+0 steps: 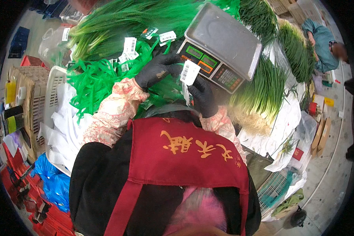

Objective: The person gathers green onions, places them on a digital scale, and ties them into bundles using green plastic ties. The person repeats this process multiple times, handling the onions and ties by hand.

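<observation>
Black gloves cover both of my hands. My left hand point(159, 70) reaches in from the left, its fingertips at a white barcode tag point(190, 73) and green mesh netting. On the tag's right side, my right hand point(203, 96) has thumb and fingers closed on its lower edge. Green mesh bags point(98, 84) with more white tags lie to the left. Just beyond my hands stands a digital scale point(224, 38) with a bare metal pan and lit displays. A bundle of green onions point(262, 94) with pale roots lies right of the scale.
Long green onions point(97, 32) lie at the far left, and more bundles point(296, 53) at the upper right. A white plastic basket point(53, 91) holds white netting on the left, above blue plastic bags point(54, 184). Another person point(323, 45) is at the far right.
</observation>
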A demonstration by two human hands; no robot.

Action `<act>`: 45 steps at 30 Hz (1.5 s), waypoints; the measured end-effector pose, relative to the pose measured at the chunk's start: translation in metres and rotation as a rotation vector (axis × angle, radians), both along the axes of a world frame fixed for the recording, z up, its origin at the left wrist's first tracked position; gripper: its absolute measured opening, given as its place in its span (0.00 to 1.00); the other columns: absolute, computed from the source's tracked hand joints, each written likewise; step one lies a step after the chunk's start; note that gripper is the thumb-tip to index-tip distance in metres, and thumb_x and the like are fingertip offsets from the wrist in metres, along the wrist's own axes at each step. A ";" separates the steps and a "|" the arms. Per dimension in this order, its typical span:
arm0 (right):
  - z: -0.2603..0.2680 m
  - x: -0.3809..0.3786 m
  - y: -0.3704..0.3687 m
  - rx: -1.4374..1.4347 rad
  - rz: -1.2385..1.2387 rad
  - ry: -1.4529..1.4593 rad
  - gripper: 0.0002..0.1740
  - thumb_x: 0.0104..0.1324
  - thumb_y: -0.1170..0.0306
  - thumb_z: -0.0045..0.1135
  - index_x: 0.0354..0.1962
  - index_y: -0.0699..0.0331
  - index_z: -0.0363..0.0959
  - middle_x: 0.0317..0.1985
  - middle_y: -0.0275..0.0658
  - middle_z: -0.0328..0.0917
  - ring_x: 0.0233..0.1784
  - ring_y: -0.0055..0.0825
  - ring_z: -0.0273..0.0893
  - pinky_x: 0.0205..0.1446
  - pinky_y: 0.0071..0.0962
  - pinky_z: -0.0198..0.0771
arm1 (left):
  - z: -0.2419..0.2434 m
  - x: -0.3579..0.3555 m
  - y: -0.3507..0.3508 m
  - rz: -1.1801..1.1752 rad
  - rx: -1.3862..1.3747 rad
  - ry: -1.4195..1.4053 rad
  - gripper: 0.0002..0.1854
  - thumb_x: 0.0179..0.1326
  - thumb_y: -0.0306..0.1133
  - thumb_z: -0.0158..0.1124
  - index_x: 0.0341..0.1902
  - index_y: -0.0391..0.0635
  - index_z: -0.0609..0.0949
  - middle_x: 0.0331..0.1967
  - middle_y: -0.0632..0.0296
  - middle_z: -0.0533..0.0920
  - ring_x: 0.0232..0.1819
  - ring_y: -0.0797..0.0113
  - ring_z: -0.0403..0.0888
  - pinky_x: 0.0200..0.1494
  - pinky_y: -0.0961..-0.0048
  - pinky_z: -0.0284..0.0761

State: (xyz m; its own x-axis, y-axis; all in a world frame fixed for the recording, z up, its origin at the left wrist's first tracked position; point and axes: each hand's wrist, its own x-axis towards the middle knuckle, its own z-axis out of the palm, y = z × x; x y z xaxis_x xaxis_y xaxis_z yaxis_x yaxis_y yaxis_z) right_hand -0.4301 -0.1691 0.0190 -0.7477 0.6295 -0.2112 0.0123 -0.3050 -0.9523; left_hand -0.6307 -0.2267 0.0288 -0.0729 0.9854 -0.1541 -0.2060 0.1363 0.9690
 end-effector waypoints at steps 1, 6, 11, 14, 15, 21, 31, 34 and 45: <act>0.002 -0.001 0.001 0.014 0.018 0.017 0.21 0.61 0.74 0.55 0.52 0.70 0.68 0.45 0.38 0.76 0.47 0.24 0.73 0.53 0.25 0.68 | 0.000 0.003 -0.001 0.055 -0.025 -0.029 0.15 0.56 0.29 0.63 0.46 0.37 0.79 0.34 0.64 0.80 0.34 0.75 0.74 0.40 0.77 0.70; 0.008 0.007 0.008 0.122 0.232 -0.149 0.15 0.63 0.67 0.56 0.45 0.66 0.74 0.40 0.37 0.79 0.42 0.20 0.74 0.50 0.23 0.68 | 0.001 0.013 -0.003 0.255 0.019 -0.105 0.10 0.58 0.29 0.60 0.40 0.36 0.80 0.30 0.64 0.79 0.31 0.74 0.74 0.36 0.77 0.70; 0.002 0.007 0.009 0.194 0.302 -0.180 0.17 0.64 0.65 0.55 0.45 0.68 0.73 0.39 0.39 0.78 0.41 0.23 0.75 0.47 0.24 0.69 | 0.004 0.011 -0.003 0.401 0.024 -0.316 0.09 0.60 0.28 0.58 0.41 0.37 0.79 0.31 0.62 0.80 0.31 0.75 0.75 0.37 0.77 0.71; 0.004 0.003 0.013 0.240 0.098 -0.143 0.16 0.65 0.66 0.54 0.46 0.69 0.73 0.39 0.39 0.78 0.41 0.24 0.75 0.48 0.24 0.69 | 0.007 0.015 -0.005 0.351 0.056 -0.282 0.09 0.60 0.27 0.58 0.43 0.38 0.78 0.34 0.62 0.80 0.33 0.74 0.76 0.39 0.78 0.71; 0.007 0.002 0.015 0.220 0.030 -0.130 0.16 0.65 0.66 0.53 0.46 0.69 0.73 0.39 0.39 0.78 0.41 0.23 0.74 0.48 0.24 0.69 | 0.008 0.018 -0.006 0.342 0.028 -0.306 0.10 0.59 0.27 0.59 0.43 0.38 0.78 0.34 0.63 0.80 0.34 0.75 0.76 0.39 0.78 0.71; 0.024 -0.004 0.025 0.679 -0.148 -0.123 0.14 0.67 0.69 0.49 0.44 0.70 0.74 0.35 0.38 0.78 0.39 0.22 0.74 0.46 0.24 0.69 | 0.012 0.038 -0.012 0.239 -0.036 -0.244 0.09 0.59 0.29 0.57 0.40 0.38 0.79 0.32 0.62 0.79 0.35 0.72 0.75 0.43 0.75 0.69; 0.027 -0.001 0.022 0.603 -0.132 -0.201 0.14 0.68 0.69 0.48 0.44 0.70 0.74 0.36 0.36 0.78 0.40 0.21 0.73 0.46 0.22 0.68 | 0.012 0.040 -0.017 0.130 -0.022 -0.124 0.11 0.61 0.32 0.56 0.39 0.37 0.80 0.31 0.60 0.81 0.35 0.70 0.76 0.44 0.74 0.69; 0.022 0.000 0.024 0.681 -0.134 -0.154 0.14 0.68 0.69 0.47 0.44 0.70 0.74 0.36 0.36 0.78 0.40 0.20 0.73 0.45 0.22 0.68 | 0.012 0.040 -0.017 0.133 -0.012 -0.182 0.11 0.60 0.31 0.56 0.40 0.36 0.80 0.31 0.60 0.81 0.35 0.71 0.76 0.44 0.74 0.69; 0.000 -0.001 0.026 0.506 -0.148 -0.044 0.15 0.67 0.69 0.48 0.45 0.70 0.74 0.37 0.35 0.79 0.40 0.19 0.72 0.46 0.21 0.67 | 0.011 0.043 -0.017 0.160 -0.011 -0.171 0.10 0.61 0.31 0.57 0.39 0.36 0.80 0.30 0.60 0.81 0.34 0.71 0.77 0.42 0.74 0.70</act>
